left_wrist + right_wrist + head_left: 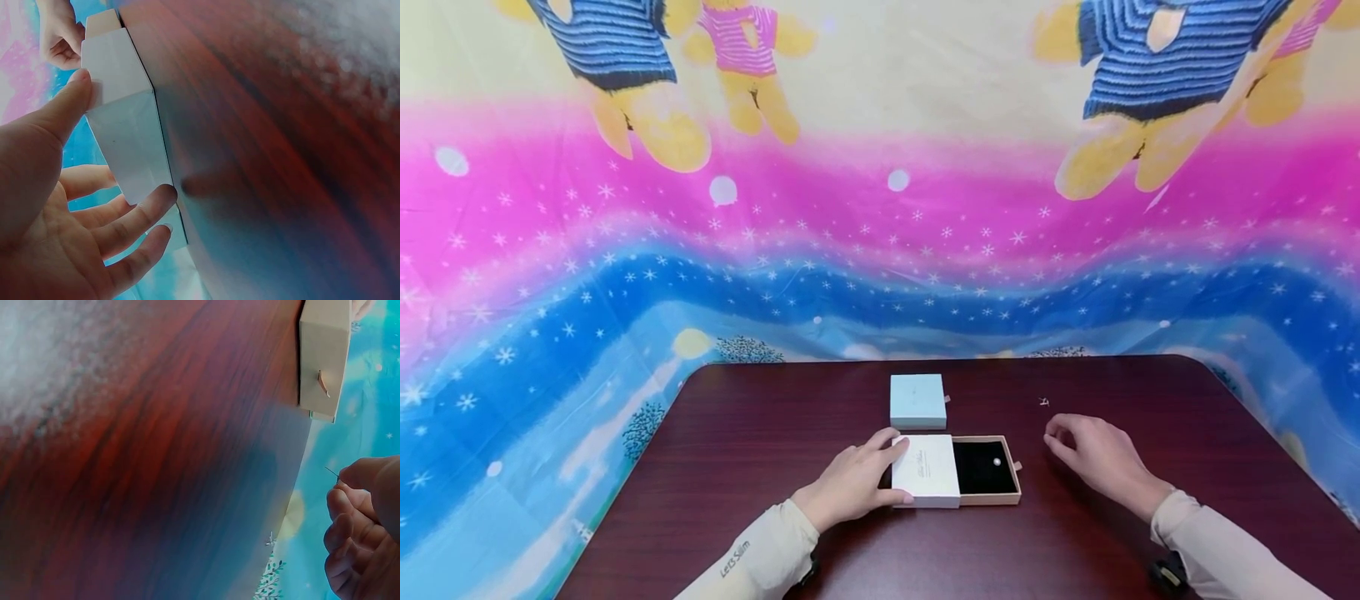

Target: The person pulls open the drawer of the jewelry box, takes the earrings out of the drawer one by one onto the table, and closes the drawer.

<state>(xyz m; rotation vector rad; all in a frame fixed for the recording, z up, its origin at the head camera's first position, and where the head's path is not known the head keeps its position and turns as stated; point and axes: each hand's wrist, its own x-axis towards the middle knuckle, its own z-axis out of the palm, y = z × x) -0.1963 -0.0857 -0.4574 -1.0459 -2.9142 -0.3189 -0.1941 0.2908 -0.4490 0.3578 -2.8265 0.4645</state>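
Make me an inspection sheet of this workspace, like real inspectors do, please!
Surface: dark reddish-brown, wood-grain table, shiny.
Job's things: white, square, cardboard-looking box sleeve, its pale pinkish drawer partly out; soft-looking black insert bearing a white, round, pearl-like bead; thin, needle-like piece, material unclear.
Clutter: pale-blue, square, cardboard-looking box behind the box sleeve; tiny whitish trinket, shape unclear.
Hands: left hand grips the box sleeve; right hand pinches the needle-like piece.
Cables: nothing seen.
Surroundings: patterned pink-and-blue fabric backdrop behind the table.
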